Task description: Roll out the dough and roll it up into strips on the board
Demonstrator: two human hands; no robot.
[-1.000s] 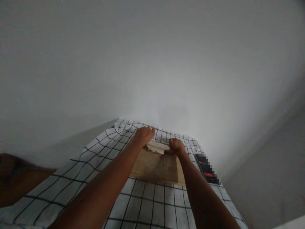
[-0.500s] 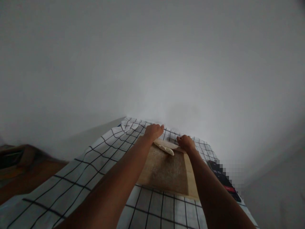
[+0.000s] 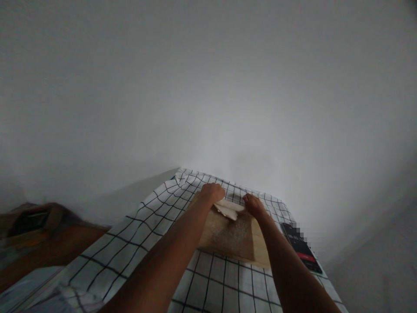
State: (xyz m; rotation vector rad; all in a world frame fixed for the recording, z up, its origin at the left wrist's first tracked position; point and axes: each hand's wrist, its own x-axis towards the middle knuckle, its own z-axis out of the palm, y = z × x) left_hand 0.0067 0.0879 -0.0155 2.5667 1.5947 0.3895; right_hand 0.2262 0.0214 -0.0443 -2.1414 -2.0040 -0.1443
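Observation:
A pale rolling pin [image 3: 233,205] lies across the far part of a wooden board [image 3: 224,238]. My left hand [image 3: 213,191] is closed around its left end, and my right hand [image 3: 254,204] grips the right end. Just on the near side of the pin is a flattened strip of whitish dough [image 3: 227,212], partly tucked against or under it; the exact contact is too small to tell. Flour-like dust marks the darker middle of the board. My fingers hide both ends of the pin.
A white tablecloth [image 3: 208,284] with black grid lines covers the table. To the right of my right forearm lies a dark phone [image 3: 304,248] near the table edge. A brown wooden piece of furniture [image 3: 68,234] stands at left, and a pale wall [image 3: 208,87] rises behind.
The dough now looks broader and flatter beside the pin. Both hands still hold the rolling pin, and the whole scene sits a little lower because the view has shifted.

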